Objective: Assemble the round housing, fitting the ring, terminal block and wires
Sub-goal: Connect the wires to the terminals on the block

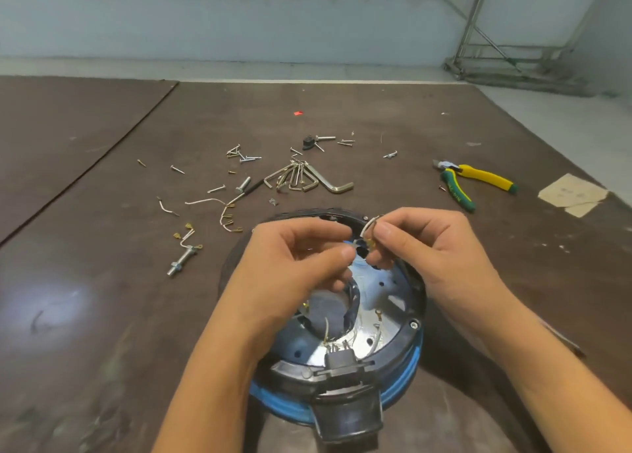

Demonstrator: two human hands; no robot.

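Round housing sits nearest. Right hand pinches a wire. Left hand is curled, its hold unclear. Risk: forcing may bend the wire's lug.

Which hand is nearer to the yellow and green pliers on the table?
The right hand. It is below and left of the pliers in the picture, pinching a wire; the left hand is farther left, over the housing.

A white wire is pinched by the right hand over the round housing. The left hand is curled alongside
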